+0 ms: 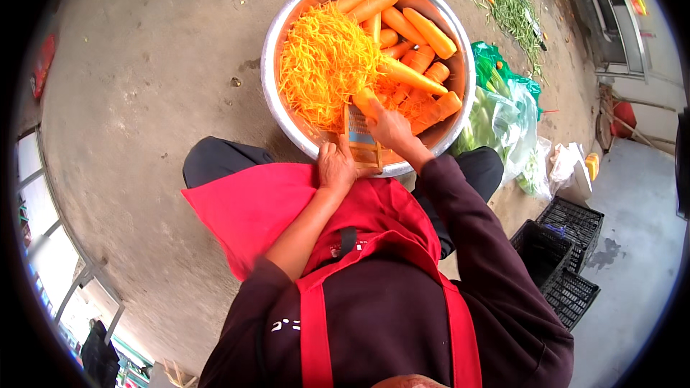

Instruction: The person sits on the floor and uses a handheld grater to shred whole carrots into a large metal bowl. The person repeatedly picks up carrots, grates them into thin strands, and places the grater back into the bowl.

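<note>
My left hand [337, 164] grips the near end of a wooden-framed grater [360, 128], which leans into a large metal basin [271, 98] at its near rim. In my right hand [396, 130] is a peeled carrot [366, 101], held against the upper part of the grater's metal face. My fingers cover part of that face and the carrot's near end. A tall heap of carrot shreds [329, 59] fills the basin's left side. Several whole peeled carrots [429, 32] lie piled on the right, with loose shreds among the lower ones.
Plastic bags of green vegetables [501, 113] lie right of the basin on the concrete floor [161, 81]. Green trimmings [504, 2] are scattered farther back. Black plastic crates [560, 248] stand at my right. A red apron [269, 194] covers my lap.
</note>
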Action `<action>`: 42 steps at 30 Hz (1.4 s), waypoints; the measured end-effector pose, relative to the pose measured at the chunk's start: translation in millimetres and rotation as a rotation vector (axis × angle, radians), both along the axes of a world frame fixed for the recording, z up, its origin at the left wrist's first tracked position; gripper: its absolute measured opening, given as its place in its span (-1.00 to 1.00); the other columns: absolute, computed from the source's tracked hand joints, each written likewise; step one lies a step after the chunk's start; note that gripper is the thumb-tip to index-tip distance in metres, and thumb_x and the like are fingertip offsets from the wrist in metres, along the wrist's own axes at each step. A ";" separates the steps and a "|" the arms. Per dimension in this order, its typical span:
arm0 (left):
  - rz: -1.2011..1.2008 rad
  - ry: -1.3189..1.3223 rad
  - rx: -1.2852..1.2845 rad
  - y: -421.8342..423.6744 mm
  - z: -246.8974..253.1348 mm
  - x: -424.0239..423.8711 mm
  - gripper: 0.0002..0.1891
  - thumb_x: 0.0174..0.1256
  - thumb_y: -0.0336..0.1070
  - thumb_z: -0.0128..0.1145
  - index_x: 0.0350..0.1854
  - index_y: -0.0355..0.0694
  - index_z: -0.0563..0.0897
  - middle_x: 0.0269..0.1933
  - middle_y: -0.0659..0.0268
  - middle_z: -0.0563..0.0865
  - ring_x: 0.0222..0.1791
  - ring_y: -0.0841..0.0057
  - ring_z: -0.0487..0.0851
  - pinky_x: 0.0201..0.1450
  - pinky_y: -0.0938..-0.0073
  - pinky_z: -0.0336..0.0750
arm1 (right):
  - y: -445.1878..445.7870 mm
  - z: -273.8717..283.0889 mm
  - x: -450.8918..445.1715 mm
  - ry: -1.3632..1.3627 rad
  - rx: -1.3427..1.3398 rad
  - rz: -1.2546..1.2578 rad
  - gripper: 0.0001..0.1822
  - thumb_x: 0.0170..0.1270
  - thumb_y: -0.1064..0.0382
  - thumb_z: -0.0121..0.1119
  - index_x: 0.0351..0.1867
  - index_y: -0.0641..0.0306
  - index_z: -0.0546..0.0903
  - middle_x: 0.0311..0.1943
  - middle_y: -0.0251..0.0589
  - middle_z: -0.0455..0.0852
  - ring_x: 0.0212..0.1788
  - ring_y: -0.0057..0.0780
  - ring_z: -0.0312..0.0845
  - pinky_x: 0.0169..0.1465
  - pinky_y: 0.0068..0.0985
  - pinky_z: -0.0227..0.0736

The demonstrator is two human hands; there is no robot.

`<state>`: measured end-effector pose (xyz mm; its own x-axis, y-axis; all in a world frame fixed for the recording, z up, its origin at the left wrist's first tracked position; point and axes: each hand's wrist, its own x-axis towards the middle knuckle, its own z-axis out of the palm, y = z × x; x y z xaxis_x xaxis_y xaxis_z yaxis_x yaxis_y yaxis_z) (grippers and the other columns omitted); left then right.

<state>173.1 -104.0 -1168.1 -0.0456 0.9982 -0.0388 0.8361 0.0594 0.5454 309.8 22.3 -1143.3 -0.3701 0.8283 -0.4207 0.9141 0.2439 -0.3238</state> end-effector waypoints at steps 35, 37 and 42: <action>0.005 0.147 0.117 -7.2 -34.1 0.3 0.07 -0.04 0.56 0.24 0.13 -0.52 0.46 -0.41 0.09 0.65 -0.32 0.23 0.61 -0.09 0.25 0.42 | 4.1 22.8 -6.8 -0.089 -0.121 0.064 -0.48 0.33 0.02 0.10 0.33 -0.05 0.46 -0.35 0.16 0.76 -0.27 0.20 0.71 -0.20 0.07 0.58; -0.014 0.097 0.044 -4.6 -16.7 2.6 0.09 -0.07 0.60 0.22 0.12 -0.51 0.47 -0.41 0.08 0.65 -0.32 0.22 0.61 -0.09 0.25 0.43 | 10.4 -2.7 -0.2 -0.083 -0.071 0.045 -0.48 0.33 0.01 0.10 0.32 -0.04 0.46 -0.36 0.17 0.76 -0.26 0.19 0.71 -0.19 0.06 0.59; 0.021 0.108 0.120 -9.8 -21.4 -4.1 0.17 -0.06 0.51 0.31 0.27 -0.61 0.36 -0.35 0.04 0.66 -0.30 0.21 0.61 -0.03 0.22 0.40 | -25.9 61.8 0.2 -0.026 -0.185 0.100 -0.48 0.35 -0.02 0.10 0.31 0.00 0.46 -0.39 0.17 0.76 -0.28 0.19 0.72 -0.17 0.07 0.59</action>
